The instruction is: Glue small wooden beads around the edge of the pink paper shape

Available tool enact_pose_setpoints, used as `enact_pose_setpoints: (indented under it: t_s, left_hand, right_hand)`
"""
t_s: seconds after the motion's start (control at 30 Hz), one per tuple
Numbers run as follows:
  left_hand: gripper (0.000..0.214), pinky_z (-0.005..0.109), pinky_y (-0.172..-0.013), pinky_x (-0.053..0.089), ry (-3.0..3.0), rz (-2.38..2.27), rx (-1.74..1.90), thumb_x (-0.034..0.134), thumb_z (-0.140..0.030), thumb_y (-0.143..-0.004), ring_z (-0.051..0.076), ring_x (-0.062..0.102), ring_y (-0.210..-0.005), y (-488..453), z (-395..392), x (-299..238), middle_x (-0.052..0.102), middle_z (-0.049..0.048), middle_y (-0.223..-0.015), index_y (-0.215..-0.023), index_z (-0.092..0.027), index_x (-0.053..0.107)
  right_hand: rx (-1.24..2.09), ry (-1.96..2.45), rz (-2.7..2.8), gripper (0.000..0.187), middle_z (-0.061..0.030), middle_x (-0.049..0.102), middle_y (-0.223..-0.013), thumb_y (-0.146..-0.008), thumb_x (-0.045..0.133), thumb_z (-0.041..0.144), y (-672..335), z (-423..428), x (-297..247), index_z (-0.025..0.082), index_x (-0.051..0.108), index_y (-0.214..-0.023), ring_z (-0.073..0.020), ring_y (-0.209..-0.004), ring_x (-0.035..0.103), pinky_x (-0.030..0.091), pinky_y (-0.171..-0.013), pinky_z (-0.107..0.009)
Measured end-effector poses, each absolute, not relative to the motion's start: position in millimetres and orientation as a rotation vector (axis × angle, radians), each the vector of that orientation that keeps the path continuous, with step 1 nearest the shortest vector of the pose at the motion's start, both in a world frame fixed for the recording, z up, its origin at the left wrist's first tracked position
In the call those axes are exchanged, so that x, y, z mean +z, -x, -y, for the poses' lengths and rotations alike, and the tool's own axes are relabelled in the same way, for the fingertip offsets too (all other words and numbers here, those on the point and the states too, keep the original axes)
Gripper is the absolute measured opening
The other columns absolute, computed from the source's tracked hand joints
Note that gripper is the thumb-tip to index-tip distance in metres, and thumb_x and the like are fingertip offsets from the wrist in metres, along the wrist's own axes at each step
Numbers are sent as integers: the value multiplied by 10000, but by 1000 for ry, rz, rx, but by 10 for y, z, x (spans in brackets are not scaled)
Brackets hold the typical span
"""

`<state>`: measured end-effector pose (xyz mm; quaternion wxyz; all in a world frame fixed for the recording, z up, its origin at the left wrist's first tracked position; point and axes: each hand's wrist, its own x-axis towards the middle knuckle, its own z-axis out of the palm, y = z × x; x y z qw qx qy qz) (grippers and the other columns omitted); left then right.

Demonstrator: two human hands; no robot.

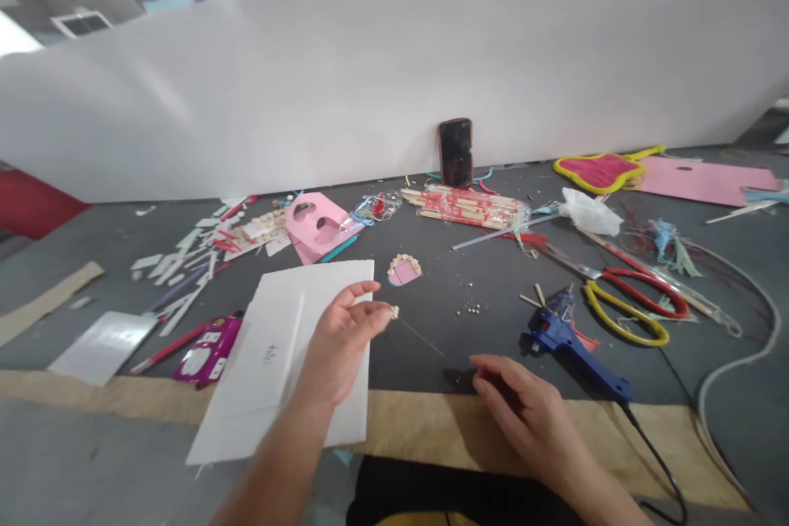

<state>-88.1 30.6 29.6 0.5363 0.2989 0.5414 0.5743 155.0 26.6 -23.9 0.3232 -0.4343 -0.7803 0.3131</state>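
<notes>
My left hand (345,341) hovers over a white sheet of paper (283,362), its thumb and fingers pinched on a small pale bead (394,312) with a thin thread (422,337) trailing from it. My right hand (523,407) rests low near the table's front edge, fingers curled together at the thread's other end; what it grips is too small to see. A small pink piece edged with beads (404,269) lies just beyond the bead. Loose beads (472,308) are scattered to the right.
A blue glue gun (573,341) with its cord lies right of my right hand, beside red and yellow scissors (634,304). A phone (456,152) leans on the white backdrop. Pink card cut-outs (317,226), sticks (465,205), paper scraps and a purple packet (206,349) litter the dark mat.
</notes>
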Motion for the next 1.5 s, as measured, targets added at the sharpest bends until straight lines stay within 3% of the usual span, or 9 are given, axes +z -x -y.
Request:
enact_pose_setpoints:
  t_s: [0.37,0.6,0.87,1.03,1.17,1.23,1.33,1.4,1.5]
  left_hand:
    - [416,280,-700,432,-1100,-1685,1126,690,-354,-719,164,625,-745,1189,-842,262,689,20,-818,-1075,-197,542]
    - [297,301,-729,413,-1274,-1688,986,728,-245,-644,177,603,-705,989,-1104,35,696,-6,-716,-926,-221,635]
    - [334,267,-665,423,-1138,-1539,994,676,-322,-744,151,608,-706,928,-1039,185,684,24,-783,-1030,-186,573]
    - [314,250,-693,423,-982,-1399,1085,709,-283,-733,137,607,-734,787,-841,280,674,5,-776,-1007,-198,581]
    - [313,248,-711,427,-945,-1328,1131,695,-257,-747,133,610,-741,657,-692,319,671,-7,-781,-1029,-208,569]
    - [315,254,-709,433,-915,-1294,1149,694,-261,-746,142,619,-742,621,-630,317,670,-7,-776,-1028,-206,565]
    - [317,258,-719,436,-863,-1276,1192,703,-260,-732,142,621,-741,617,-567,293,667,-8,-772,-1012,-199,565]
    - [314,256,-732,431,-844,-1283,1204,708,-253,-726,138,618,-750,643,-548,274,668,-8,-764,-1000,-195,567]
    - [304,247,-714,421,-842,-1302,1192,705,-255,-729,133,613,-750,711,-545,250,668,-7,-754,-993,-193,568]
  right_hand:
    - [931,1037,2112,168,-42,687,-844,-922,459,235,-1624,-291,-271,222,614,-986,-155,-756,672,537,-656,-238]
    - [986,1002,2127,165,-33,672,-833,-931,443,214,-1623,-308,-253,225,597,-987,-139,-734,655,517,-640,-220]
    - [952,1048,1980,151,-38,666,-885,-901,490,197,-1597,-295,-252,243,580,-1014,-139,-746,658,530,-672,-221]
    - [1302,1150,1681,343,-23,654,-760,-912,466,274,-1343,-365,-29,208,462,-1249,-131,-578,617,530,-543,-237]
    - [1513,1182,1552,524,1,650,-751,-838,552,276,-1053,-555,112,189,399,-1332,-132,-608,619,536,-580,-256]
    - [1543,1158,1521,452,-8,654,-787,-827,558,292,-958,-623,126,183,483,-1260,-126,-611,609,532,-578,-257]
    - [1518,1176,1550,258,13,599,-657,-872,509,360,-923,-641,116,165,626,-994,-113,-557,567,496,-524,-229]
    - [1481,1220,1572,275,24,555,-604,-887,492,398,-968,-617,104,163,635,-882,-99,-509,528,459,-478,-208]
    - [1388,1272,1629,291,29,534,-603,-889,487,424,-1102,-581,99,171,629,-882,-91,-476,494,423,-436,-195]
